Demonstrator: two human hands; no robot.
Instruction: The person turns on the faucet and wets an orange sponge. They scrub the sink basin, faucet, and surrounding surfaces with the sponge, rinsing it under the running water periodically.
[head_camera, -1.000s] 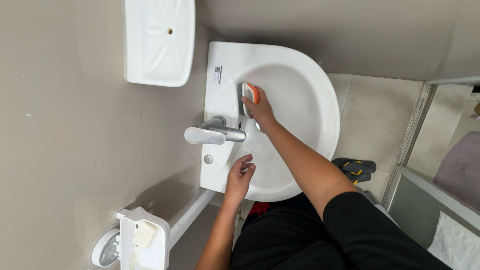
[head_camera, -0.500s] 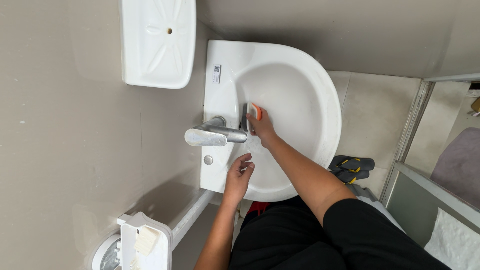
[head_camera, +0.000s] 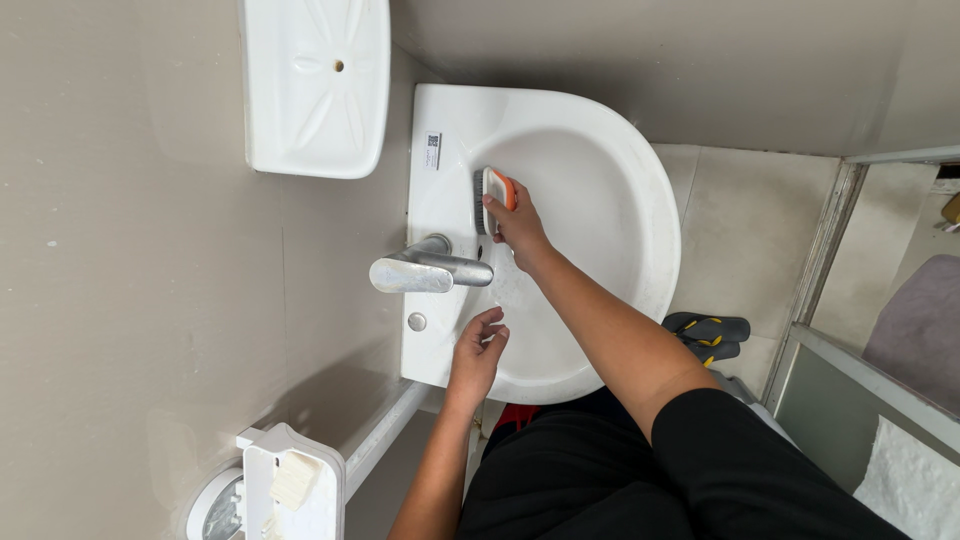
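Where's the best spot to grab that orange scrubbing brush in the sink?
Probably by its orange back, from the basin side. On the scrub brush the dark bristles face the sink wall near the tap, so only the smooth orange back is free. The right hand already wraps it there.

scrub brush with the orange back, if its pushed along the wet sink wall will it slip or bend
The scrub brush probably stays stiff: its back looks like hard plastic. The bristles likely flex against the glossy sink. It looks light, since the right hand holds it alone.
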